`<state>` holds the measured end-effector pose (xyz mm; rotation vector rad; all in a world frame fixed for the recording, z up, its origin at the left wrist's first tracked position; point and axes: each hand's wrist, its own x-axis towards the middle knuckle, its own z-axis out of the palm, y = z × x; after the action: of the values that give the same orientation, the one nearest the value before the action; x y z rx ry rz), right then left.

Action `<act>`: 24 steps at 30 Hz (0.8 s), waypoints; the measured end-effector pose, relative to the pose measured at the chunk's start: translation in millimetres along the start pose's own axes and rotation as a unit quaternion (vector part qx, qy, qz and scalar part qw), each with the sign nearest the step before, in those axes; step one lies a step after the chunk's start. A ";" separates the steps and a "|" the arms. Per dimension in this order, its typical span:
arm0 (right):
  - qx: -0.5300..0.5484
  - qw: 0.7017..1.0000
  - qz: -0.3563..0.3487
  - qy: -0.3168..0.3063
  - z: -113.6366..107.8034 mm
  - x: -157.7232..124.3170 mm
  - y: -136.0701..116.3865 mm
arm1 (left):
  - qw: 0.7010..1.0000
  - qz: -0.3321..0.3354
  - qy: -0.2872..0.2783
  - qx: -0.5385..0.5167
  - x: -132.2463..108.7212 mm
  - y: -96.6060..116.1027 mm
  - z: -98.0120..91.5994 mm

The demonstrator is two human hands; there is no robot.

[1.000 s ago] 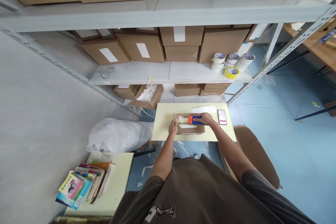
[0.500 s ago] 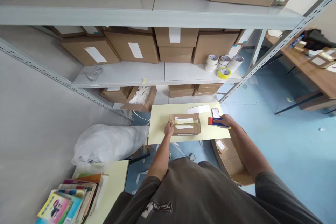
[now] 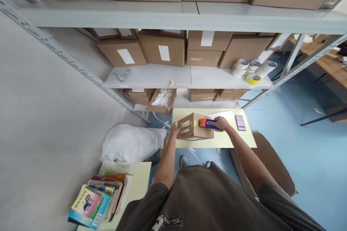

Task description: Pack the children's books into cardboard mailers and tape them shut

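Observation:
A cardboard box lies tilted on the pale yellow tabletop, with white labels and tape on its left-hand face. My left hand grips the box at its left edge. In my right hand is a blue tape dispenser with an orange-red head, its fingers wrapped round it. The dispenser's head is at the box's right-hand face, where a strip of tape shows. A phone lies on the tabletop to the right of my right hand.
Behind the table stands a metal shelf with cardboard boxes and several tape rolls. A stuffed white plastic bag and a pile of books are on the left. A large open carton sits on the floor at right.
The box has been turned and tipped, and another face now points right. My right hand has brought the tape dispenser left, from beside the phone to the box. The view has shifted left.

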<state>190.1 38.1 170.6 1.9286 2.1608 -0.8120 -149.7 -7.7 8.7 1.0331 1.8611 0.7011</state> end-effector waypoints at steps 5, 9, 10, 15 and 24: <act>-0.054 0.998 0.001 -0.010 2.3 9.2 -83.9 | 0.991 0.105 -0.050 -0.061 -14.3 26.9 -19.2; -0.079 0.997 -0.004 -0.011 2.8 5.8 -119.4 | 0.994 0.069 -0.045 -0.065 -34.8 35.0 -6.4; -0.086 0.996 -0.006 -0.007 2.2 3.8 -121.0 | 0.995 0.058 -0.047 -0.067 -38.9 35.6 0.7; -0.101 0.995 0.019 0.001 -8.2 -10.0 -77.9 | 0.988 0.071 -0.105 -0.092 -52.9 50.6 59.2; -0.041 0.993 0.107 0.039 -32.6 -53.1 80.9 | 0.985 0.070 -0.158 0.017 -72.1 121.8 186.0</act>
<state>284.5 9.7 197.3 2.1352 1.9492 -0.6104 80.6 1.6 48.0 1.2303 1.5411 0.5509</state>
